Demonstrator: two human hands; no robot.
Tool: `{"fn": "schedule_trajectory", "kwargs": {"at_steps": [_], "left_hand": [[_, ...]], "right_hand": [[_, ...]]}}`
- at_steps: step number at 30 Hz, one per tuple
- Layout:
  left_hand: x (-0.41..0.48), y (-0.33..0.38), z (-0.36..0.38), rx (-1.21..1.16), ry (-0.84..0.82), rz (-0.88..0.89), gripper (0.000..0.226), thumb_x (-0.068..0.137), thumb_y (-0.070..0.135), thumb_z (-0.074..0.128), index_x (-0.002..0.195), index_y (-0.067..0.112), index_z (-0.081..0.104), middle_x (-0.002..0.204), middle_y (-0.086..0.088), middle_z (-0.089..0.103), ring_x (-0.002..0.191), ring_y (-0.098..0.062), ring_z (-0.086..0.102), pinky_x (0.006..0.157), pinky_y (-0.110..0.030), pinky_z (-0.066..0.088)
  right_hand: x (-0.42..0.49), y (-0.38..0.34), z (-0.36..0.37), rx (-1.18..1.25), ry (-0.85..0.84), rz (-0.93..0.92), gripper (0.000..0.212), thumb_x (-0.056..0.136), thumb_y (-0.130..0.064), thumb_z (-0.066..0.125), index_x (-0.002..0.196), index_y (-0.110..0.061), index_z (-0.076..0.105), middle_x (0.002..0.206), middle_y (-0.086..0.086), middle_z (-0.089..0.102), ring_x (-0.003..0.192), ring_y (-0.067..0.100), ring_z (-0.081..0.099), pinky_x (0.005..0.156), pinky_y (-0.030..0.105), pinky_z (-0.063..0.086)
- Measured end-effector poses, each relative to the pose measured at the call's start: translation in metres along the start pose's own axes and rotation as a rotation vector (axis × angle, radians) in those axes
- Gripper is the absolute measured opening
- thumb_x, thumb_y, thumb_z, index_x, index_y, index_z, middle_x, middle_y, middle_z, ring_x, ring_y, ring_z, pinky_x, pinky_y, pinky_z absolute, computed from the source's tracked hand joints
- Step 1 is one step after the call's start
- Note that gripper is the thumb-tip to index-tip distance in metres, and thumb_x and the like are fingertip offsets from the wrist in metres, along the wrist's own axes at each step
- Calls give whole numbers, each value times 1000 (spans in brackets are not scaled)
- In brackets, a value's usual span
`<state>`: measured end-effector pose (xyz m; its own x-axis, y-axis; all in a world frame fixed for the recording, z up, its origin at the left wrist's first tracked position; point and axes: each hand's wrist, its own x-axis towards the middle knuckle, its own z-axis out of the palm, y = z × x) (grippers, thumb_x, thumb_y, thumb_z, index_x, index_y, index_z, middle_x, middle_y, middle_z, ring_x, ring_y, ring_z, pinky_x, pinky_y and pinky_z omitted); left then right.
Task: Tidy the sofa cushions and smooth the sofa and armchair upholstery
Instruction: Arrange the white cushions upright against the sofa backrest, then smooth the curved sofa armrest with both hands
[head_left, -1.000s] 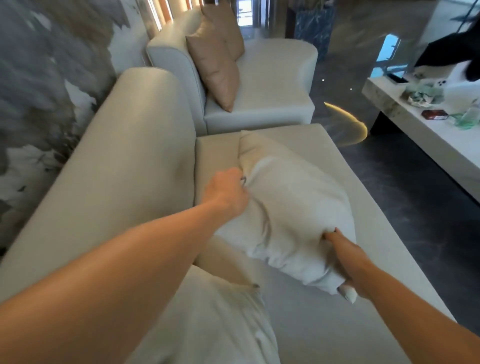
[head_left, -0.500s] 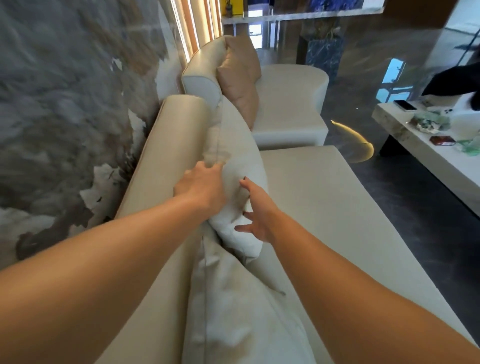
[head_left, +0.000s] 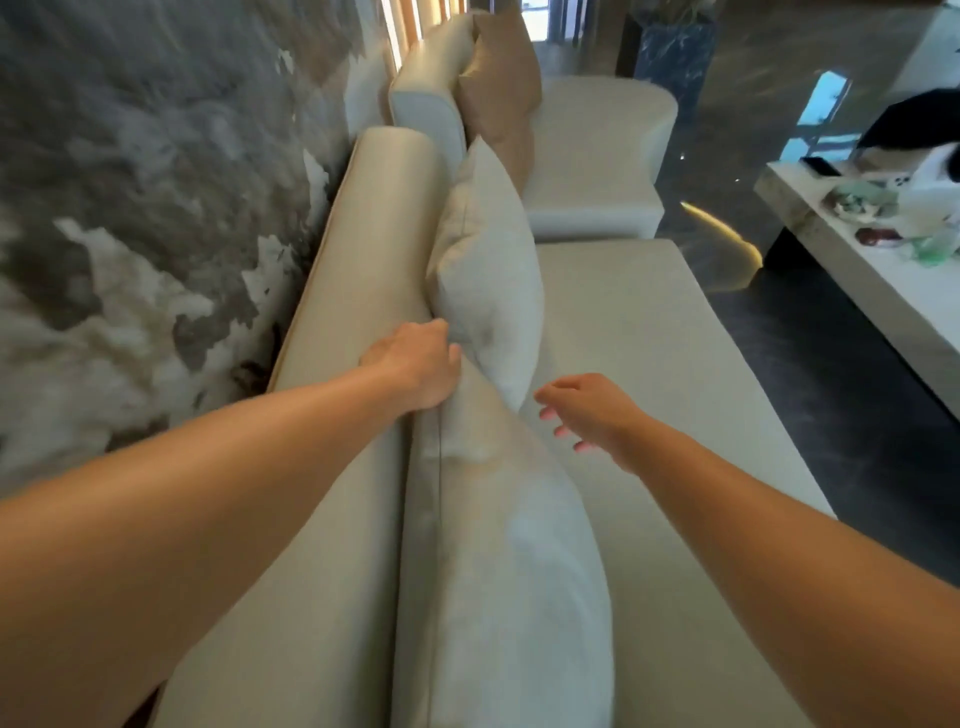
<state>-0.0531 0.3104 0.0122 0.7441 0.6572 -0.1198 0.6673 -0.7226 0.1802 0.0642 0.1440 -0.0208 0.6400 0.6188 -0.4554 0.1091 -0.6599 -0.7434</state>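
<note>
Far cushion stands ahead of both my hands, left hand nearer to it.

Nearest to me the near cushion (head_left: 498, 571) leans on edge against the backrest (head_left: 358, 291), its long axis running away from me along the sofa (head_left: 649, 364). My left hand (head_left: 415, 366) rests at its far top corner, where it meets the far cushion (head_left: 485, 270); the fingers (head_left: 436, 328) are curled loosely and touch the far cushion's low near edge, though I cannot tell whether they pinch any fabric. My right hand (head_left: 589, 410) hovers over the seat just right of that joint, fingers spread, holding nothing, close to the far cushion's bottom corner but apart from it. The far cushion stands upright and tilted, just beyond both hands. Past it sits the armchair (head_left: 592, 156) with its tan cushion (head_left: 501, 83), well apart; I judge that comes later.
</note>
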Motion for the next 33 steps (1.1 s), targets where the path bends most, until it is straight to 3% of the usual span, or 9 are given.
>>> {"fn": "schedule_trajectory", "kwargs": {"at_steps": [3,5,10,14,18,23,29,31,33], "left_hand": [[-58,-1,7,21,14,-52,36,96,35,33,119,12,47,117,-27,60,105,-44,57,78,-42,42],[-101,-2,12,70,35,-104,39,96,32,33,120,8,53,120,-27,59,108,-44,56,81,-42,43],[-247,10,30,334,-50,-133,32,89,9,43,110,-3,64,115,-28,62,106,-44,58,88,-49,50],[-362,34,52,349,-95,-80,25,87,9,51,106,-1,64,109,-21,57,107,-40,51,84,-46,48],[-442,50,70,381,-88,-71,25,91,18,47,100,3,64,107,-17,61,99,-36,49,83,-41,45],[-489,71,95,294,-43,-115,32,96,15,32,115,5,56,122,-13,56,112,-32,46,98,-43,36],[-521,91,119,102,202,-224,41,97,29,31,126,14,55,138,-9,51,130,-36,34,106,-53,27],[-541,98,129,-18,287,-219,40,98,29,34,129,19,56,143,-6,49,137,-35,30,111,-53,21],[-555,109,136,-93,312,-283,43,98,33,32,136,25,51,151,-3,41,143,-32,21,117,-50,12]], "right_hand": [[-47,36,-5,-218,-37,-34,22,84,-23,56,89,-12,74,93,14,73,89,32,68,75,37,56],[-80,54,-8,-321,-52,-88,20,80,-21,56,85,-12,74,88,13,70,87,31,65,74,33,53],[-199,113,-11,-744,-29,-265,28,85,-25,51,103,-17,71,111,17,67,102,38,63,82,36,51],[-302,169,-13,-1082,-179,-309,29,85,-17,55,111,-11,67,116,18,66,107,39,65,82,42,53],[-364,213,-8,-1044,-274,-193,31,87,-20,53,115,-11,64,121,15,63,114,36,60,87,43,51],[-403,244,2,-885,-6,-217,39,98,-28,31,113,-10,62,119,11,61,115,33,50,93,39,41],[-445,265,30,-880,231,-295,52,96,-41,14,125,-21,52,131,3,57,122,27,45,108,44,28],[-455,266,31,-878,203,-280,56,95,-46,12,136,-22,43,140,4,50,130,27,39,112,47,23],[-469,270,34,-884,159,-283,67,94,-56,9,151,-24,23,157,4,30,144,30,21,118,51,10]]}}
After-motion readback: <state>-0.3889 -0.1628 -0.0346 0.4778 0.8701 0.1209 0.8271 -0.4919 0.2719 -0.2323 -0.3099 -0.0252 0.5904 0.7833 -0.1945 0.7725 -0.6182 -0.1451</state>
